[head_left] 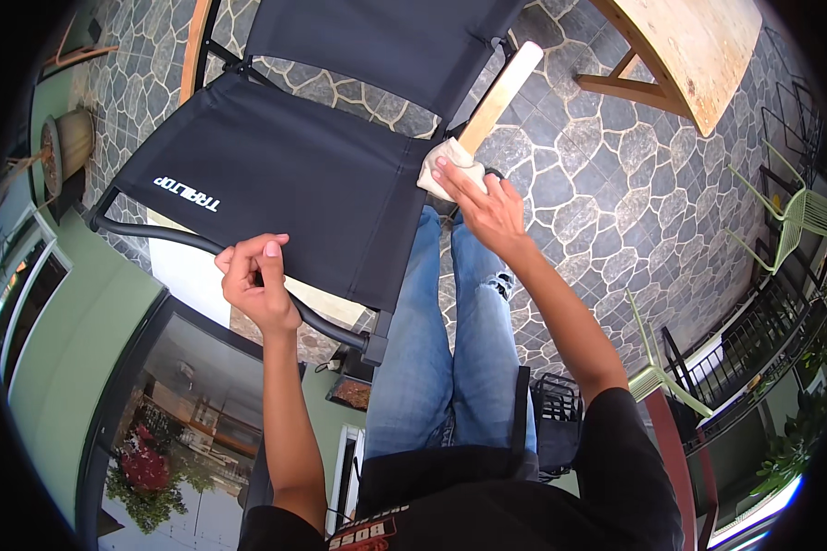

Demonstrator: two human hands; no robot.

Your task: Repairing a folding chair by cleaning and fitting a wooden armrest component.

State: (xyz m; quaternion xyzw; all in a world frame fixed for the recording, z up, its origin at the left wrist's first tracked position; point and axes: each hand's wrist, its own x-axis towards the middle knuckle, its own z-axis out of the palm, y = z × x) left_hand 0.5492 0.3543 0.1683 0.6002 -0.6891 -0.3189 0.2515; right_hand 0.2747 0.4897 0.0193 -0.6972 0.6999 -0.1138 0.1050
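A black fabric folding chair [276, 174] lies in front of me, with wooden armrests and a dark metal tube [326, 326] along its near edge. My right hand [492, 209] presses a bunched cream cloth [450, 172] against the near end of the right wooden armrest [501, 99]. Its fingers lie over the cloth, which hides that end of the wood. Over the tube, my left hand [262, 283] has its fingers loosely curled, with nothing visible inside them. It covers part of the tube; whether it touches the metal is unclear.
A wooden table [698, 55] stands at the upper right on the stone-patterned floor [606, 202]. Pale green chairs [804, 216] and black railings are farther right. At left are a planter [69, 147] and a green wall [83, 312] with a dark-framed window. My legs extend beside the seat.
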